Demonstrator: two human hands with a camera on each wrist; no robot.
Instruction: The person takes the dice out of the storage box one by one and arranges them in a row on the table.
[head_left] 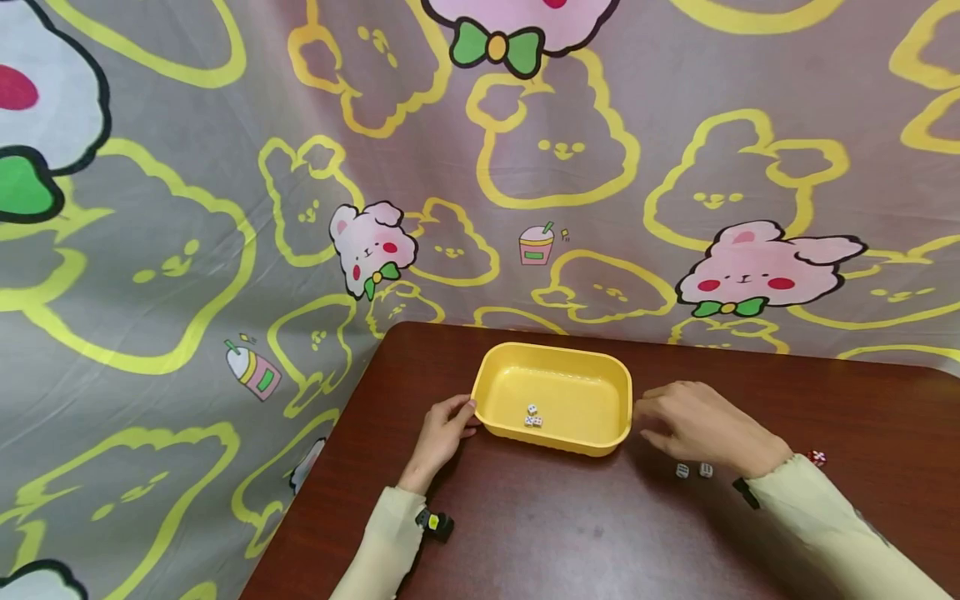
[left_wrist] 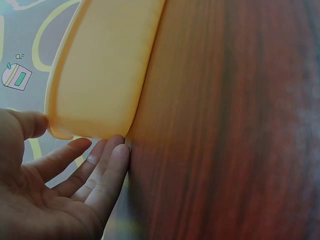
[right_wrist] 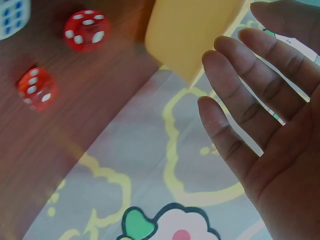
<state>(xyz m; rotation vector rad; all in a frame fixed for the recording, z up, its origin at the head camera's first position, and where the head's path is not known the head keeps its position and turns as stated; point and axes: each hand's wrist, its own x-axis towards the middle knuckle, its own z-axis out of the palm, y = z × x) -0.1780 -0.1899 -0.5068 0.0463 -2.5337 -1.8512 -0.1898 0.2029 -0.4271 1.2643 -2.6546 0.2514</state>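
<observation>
A yellow plastic tray (head_left: 553, 442) stands on the table, with three small white dice (head_left: 532, 410) near its front inside edge. My left hand (head_left: 438, 437) touches the tray's left end; in the left wrist view the thumb (left_wrist: 35, 124) meets the rim and the fairly straight fingers (left_wrist: 117, 157) reach the lower edge. Beside the right end is my right hand (head_left: 693, 423), its fingers (right_wrist: 220, 75) extended and spread with nothing held. Whether they touch the tray, I cannot tell. Two pale dice (head_left: 693, 471) lie below the right hand, and red dice (right_wrist: 37, 88) lie near its wrist.
The dark brown wooden table (head_left: 570, 533) runs to a cloth backdrop (head_left: 450, 275) printed with cartoon animals, at the back and left. A white die with blue pips (right_wrist: 11, 19) shows at the corner of the right wrist view.
</observation>
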